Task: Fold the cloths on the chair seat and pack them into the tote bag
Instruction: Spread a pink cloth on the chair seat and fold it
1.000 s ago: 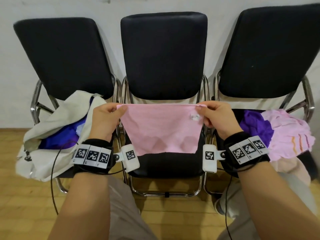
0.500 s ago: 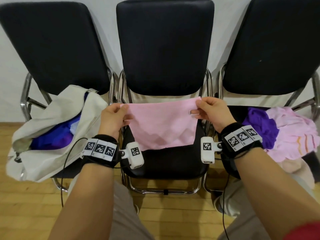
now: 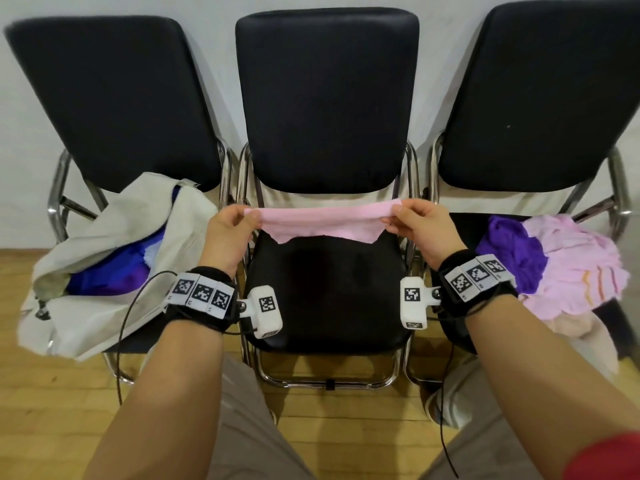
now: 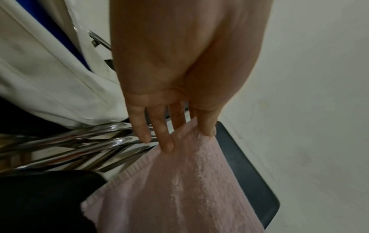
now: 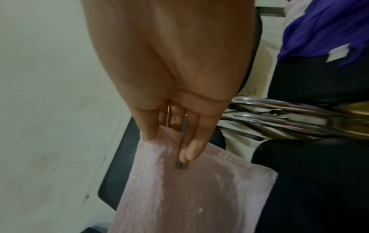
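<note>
Two forearms of mine reach forward over my knees, each with a black wrist strap carrying white tagged blocks. My left hand [image 3: 231,233] pinches the left end of a pink cloth [image 3: 322,221], thumb on top and fingers [image 4: 166,141] underneath against the terry; my right hand [image 3: 420,226] pinches the right end the same way, fingertips [image 5: 188,152] pressed to the cloth just above a small dark label. The cloth is stretched between my hands above the back part of the middle chair seat [image 3: 329,289], its lower edge hanging ragged toward the black cushion; whether that edge touches the seat I cannot tell. On the left chair sits the cream tote bag [image 3: 114,247], slumped open toward me, with blue and purple fabric [image 3: 114,268] inside it. On the right chair seat lies a loose heap: a purple cloth [image 3: 512,251] nearest the middle chair, a pale pink cloth with orange stripes [image 3: 581,265] beside it, and a beige piece [image 3: 571,327] hanging off the front edge. Beyond my hands stand the three black chair backs [image 3: 327,98] in a row, close against a pale wall [image 3: 221,8].
</note>
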Demonstrator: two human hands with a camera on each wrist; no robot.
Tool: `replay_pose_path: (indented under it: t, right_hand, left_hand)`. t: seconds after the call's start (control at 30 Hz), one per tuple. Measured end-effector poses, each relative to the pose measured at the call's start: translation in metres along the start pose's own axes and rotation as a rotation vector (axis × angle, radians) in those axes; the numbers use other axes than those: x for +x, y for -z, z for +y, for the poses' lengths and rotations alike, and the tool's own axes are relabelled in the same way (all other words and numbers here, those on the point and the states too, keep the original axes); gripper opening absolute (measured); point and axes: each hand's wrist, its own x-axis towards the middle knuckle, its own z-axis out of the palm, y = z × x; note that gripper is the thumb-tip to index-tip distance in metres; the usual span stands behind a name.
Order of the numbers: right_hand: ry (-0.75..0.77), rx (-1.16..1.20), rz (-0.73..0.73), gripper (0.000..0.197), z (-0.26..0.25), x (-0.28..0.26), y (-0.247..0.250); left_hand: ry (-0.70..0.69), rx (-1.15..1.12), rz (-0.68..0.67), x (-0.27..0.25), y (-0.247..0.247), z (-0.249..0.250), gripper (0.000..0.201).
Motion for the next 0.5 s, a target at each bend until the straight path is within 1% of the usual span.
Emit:
replay_pose_path:
  t: [0.17,0.33,0.43,0.5]
  right_hand:
    - [-0.189,0.001,-0.025,0.013,0.040,-0.043,0.013]
    - [-0.371,-0.036,-0.031,0.021,0.079,-0.078,0.030]
    - [-0.434,-0.136,-0.070,0.017,0.091,-0.091,0.035]
    - [-0.428,-0.206,-0.088,0.019,0.099,-0.094,0.037]
  left_hand:
    - [0.096,0.043,-0.094,-0.038,-0.003,-0.041,0.011]
    - [0.264,0.071,-0.197,-0.078,-0.008,-0.084,0.012]
    - [0.300,0.102,-0.232,-0.098,-0.012,-0.098,0.011]
    - [0.321,0.103,-0.232,-0.106,-0.015,-0.101,0.014]
